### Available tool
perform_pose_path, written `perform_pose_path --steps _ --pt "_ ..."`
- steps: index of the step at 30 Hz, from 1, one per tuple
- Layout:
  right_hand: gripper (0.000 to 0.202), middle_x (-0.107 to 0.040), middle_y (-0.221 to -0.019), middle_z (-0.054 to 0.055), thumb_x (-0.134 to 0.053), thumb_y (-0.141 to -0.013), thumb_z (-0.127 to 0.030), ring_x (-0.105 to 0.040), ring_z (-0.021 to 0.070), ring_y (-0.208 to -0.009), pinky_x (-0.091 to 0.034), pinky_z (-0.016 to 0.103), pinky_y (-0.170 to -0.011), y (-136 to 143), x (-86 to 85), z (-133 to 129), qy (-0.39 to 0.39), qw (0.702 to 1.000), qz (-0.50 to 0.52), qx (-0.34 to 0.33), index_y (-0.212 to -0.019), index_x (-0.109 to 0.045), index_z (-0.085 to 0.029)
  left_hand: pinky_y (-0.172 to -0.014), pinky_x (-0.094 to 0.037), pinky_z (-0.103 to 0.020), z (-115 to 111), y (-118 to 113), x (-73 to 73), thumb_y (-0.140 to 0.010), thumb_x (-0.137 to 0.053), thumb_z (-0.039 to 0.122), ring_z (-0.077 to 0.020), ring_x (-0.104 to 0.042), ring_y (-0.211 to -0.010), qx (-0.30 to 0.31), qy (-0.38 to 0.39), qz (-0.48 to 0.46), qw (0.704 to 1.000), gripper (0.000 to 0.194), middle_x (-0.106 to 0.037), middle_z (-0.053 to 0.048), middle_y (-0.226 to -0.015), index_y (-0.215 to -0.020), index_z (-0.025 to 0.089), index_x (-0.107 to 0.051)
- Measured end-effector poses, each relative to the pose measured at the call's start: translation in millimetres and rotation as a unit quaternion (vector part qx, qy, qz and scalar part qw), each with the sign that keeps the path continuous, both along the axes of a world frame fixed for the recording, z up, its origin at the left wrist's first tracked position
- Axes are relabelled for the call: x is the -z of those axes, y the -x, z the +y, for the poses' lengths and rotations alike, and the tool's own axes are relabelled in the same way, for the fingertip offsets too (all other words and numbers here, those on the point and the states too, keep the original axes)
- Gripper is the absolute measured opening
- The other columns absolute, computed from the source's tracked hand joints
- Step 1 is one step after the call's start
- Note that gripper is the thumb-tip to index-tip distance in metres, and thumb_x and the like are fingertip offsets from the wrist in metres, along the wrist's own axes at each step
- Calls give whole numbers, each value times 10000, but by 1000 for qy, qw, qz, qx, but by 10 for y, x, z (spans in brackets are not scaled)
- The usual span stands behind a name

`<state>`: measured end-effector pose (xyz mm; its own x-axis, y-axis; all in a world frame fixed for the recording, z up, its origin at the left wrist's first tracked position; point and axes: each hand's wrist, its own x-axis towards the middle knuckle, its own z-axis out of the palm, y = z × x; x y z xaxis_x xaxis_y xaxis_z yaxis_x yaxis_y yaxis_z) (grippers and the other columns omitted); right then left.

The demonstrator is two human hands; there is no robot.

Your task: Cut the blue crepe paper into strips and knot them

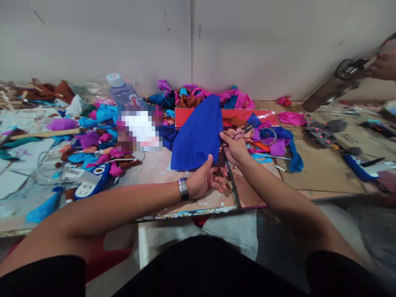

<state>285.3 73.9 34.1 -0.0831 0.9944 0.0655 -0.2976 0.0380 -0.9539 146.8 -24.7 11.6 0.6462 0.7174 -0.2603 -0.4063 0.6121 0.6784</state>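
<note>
A piece of plain blue cloth [198, 134] is held up at a slant over the table, its top narrow and rounded. My left hand [208, 179], with a watch at the wrist, has its thumb on the cloth's lower edge; the other fingers curl loosely below. At the right edge, my right hand [235, 149] pinches the cloth between thumb and fingers. What looks like a small pair of scissors [243, 132] shows at the right hand's fingers, partly hidden, so its hold on them is unclear.
Heaps of coloured cloth scraps [95, 140] cover the table's left and back. A clear bottle [123, 93] stands behind them. A roll of tape [267, 136] and blue-and-white tools [94, 181] lie about. At far right, another person's hand [383, 66] is near a dark cylinder [324, 93].
</note>
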Motion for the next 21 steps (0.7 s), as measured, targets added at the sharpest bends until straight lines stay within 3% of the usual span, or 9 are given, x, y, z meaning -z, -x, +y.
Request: perform_pose_path --steps 3,8,12,16,18,21 --pt "635 -440 -550 -85 -895 -648 -436 -419 96 -454 -332 202 -365 -29 16 23 22 1000 -7 -5 -697 -288 -258 -470 -489 -218 97 -6 -50 -867 -388 923 -135 -628 -570 -38 4 -9 999 813 -595 -39 -711 -896 149 -635" --pt "587 -356 -436 -114 -877 -663 -367 -310 73 -360 -176 201 -336 -99 12 65 42 999 -1 -16 -683 -301 -260 -410 -358 -193 162 55 -159 -840 -633 817 -109 -578 -531 -142 24 -32 989 629 -496 29 -658 -837 190 -584" --pt "582 -294 -423 -125 -850 -686 -311 -283 62 -346 -188 198 -352 -164 -9 101 57 997 14 -42 -673 -271 -251 -476 -421 -218 110 97 -204 -816 -636 842 -111 -583 -568 -135 25 -14 990 674 -518 8 -670 -773 171 -590" --pt "502 -272 -427 -130 -799 -678 -260 -250 59 -325 -134 201 -340 -183 -2 93 104 991 35 -71 -685 -297 -250 -526 -491 -263 75 81 -161 -833 -580 867 -136 -626 -580 -132 64 28 989 716 -633 -39 -736 -880 157 -656" --pt "471 -284 -429 -129 -803 -677 -293 -259 62 -321 -115 208 -334 -160 13 66 116 990 37 -77 -693 -334 -252 -529 -497 -262 99 64 -104 -854 -613 818 -143 -644 -586 -148 65 62 985 669 -667 -54 -732 -887 152 -668" --pt "494 -340 -465 -120 -852 -709 -447 -294 59 -329 -104 227 -329 -97 37 3 96 994 25 -54 -715 -400 -250 -588 -535 -255 158 61 -2 -889 -640 742 -142 -673 -606 -170 5 135 976 590 -706 -60 -723 -863 155 -696"
